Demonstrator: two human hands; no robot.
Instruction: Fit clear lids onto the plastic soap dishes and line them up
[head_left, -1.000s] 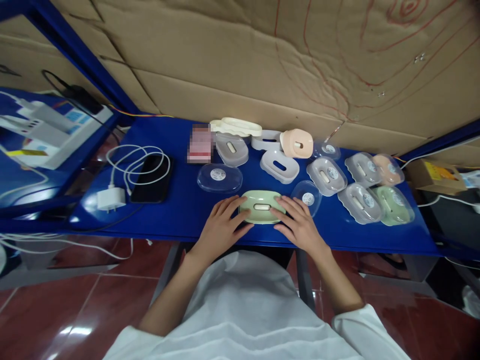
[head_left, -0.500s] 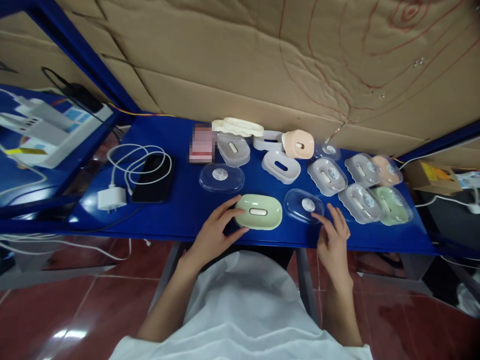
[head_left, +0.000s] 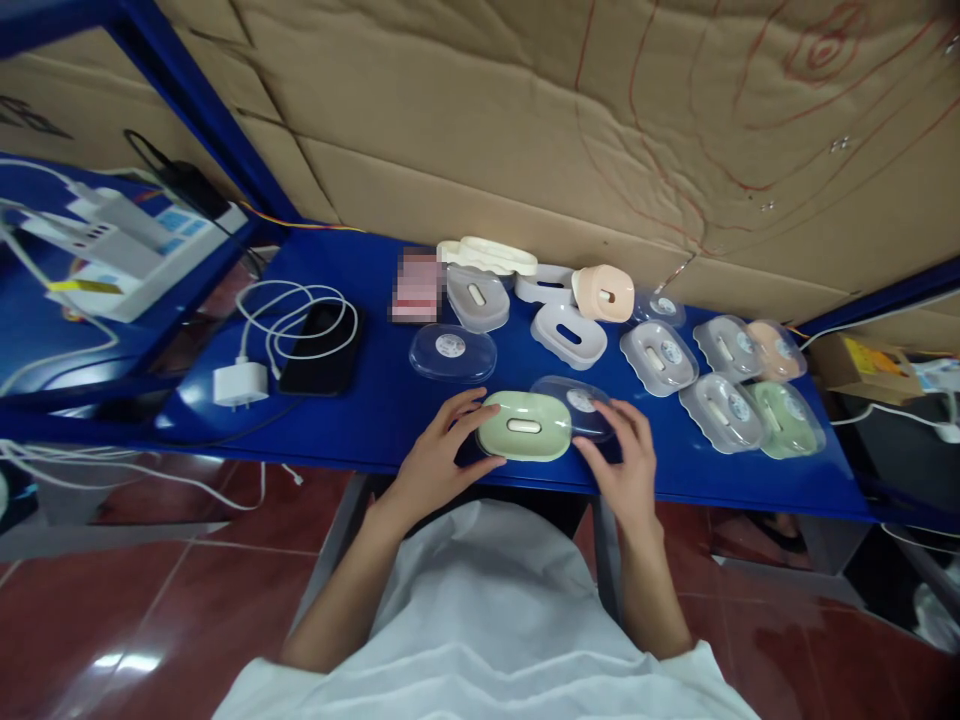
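A pale green oval soap dish [head_left: 551, 440] with a cream bar in its middle slot lies near the table's front edge. Around its left end curve the thumb and fingers of my left hand [head_left: 439, 455], gripping it. My right hand [head_left: 626, 460] has its thumb and fingers at the right end of a clear oval lid [head_left: 570, 392] with a round white label. That lid lies just behind the dish's right side and is partly hidden by it. Another clear lid [head_left: 469, 362] with a label rests flat behind my left hand.
Lidded soap dishes in grey [head_left: 658, 358], green [head_left: 784, 420] and peach [head_left: 776, 350] stand at right. Along the back are a grey ring-like tray [head_left: 568, 335], stacked peach parts [head_left: 606, 292] and cream parts [head_left: 495, 257]. A phone [head_left: 322, 360] and white charger [head_left: 240, 384] lie left.
My right hand has moved left to the green dish, and the clear lid has slid left with it. My left hand stays at the dish's left end.
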